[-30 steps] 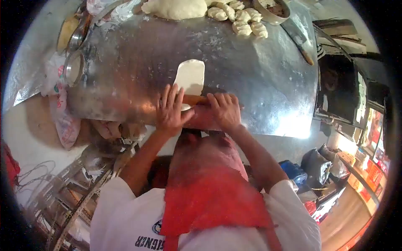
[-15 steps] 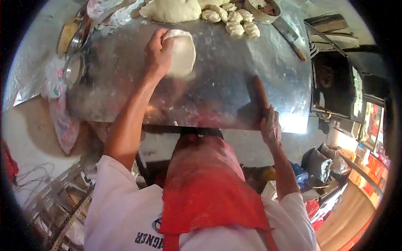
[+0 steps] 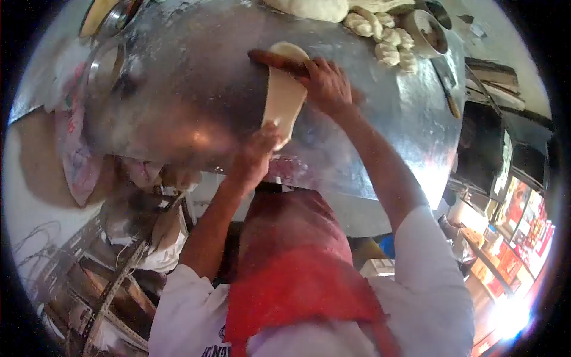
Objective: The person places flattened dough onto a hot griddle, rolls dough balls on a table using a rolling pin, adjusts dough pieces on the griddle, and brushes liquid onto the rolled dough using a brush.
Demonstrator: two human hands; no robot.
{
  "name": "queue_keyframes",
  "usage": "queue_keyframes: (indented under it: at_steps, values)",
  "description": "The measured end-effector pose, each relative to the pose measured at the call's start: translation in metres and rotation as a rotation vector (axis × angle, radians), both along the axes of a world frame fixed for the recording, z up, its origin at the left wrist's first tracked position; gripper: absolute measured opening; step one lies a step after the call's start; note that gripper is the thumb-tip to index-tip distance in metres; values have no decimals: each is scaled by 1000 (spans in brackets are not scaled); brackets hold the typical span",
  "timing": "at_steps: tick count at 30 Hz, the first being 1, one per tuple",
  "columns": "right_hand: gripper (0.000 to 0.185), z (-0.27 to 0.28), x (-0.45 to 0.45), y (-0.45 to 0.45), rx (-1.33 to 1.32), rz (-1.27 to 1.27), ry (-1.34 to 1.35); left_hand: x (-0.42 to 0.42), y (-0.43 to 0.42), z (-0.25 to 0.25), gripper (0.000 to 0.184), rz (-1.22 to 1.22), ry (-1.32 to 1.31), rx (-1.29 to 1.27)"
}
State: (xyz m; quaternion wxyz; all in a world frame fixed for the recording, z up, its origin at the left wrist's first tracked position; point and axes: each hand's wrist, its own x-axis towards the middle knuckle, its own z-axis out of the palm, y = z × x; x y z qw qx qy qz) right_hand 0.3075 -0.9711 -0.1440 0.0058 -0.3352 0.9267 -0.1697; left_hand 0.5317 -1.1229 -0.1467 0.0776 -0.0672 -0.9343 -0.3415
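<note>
A flat, elongated sheet of dough (image 3: 282, 102) lies on the metal tabletop (image 3: 178, 89) in front of me. Across its far part sits a wooden rolling pin (image 3: 276, 61), its right end in the grip of my right hand (image 3: 328, 86). My left hand (image 3: 260, 152) pinches the near edge of the dough, fingers closed on it. The dough's far end shows beyond the pin.
At the far edge are a large dough mass (image 3: 312, 7), several small filled dough pieces (image 3: 389, 44) and a bowl of filling (image 3: 426, 33). A long-handled knife-like tool (image 3: 447, 92) lies at right. A round metal dish (image 3: 106, 68) stands at left.
The dough has come down onto the tabletop and looks longer. My right hand has brought the rolling pin from the right onto it. My left hand has moved to the near edge.
</note>
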Motion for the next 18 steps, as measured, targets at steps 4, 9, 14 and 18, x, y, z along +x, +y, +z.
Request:
queue_keyframes:
  at_steps: [4, 9, 14, 18]
  values:
    - [40, 19, -24, -71, -19, 138, -88, 3, -67, 9, 36, 173, -28, -84]
    - [48, 25, 4, 32, -38, -92, 24, 10, -95, 61, 47, 81, -131, -328]
    - [53, -9, 22, 183, 65, -526, 174, -135, -29, 78, 47, -43, 156, -255]
    - [50, -32, 10, 202, 96, -662, 320, -309, 52, 18, 36, -134, 319, -256]
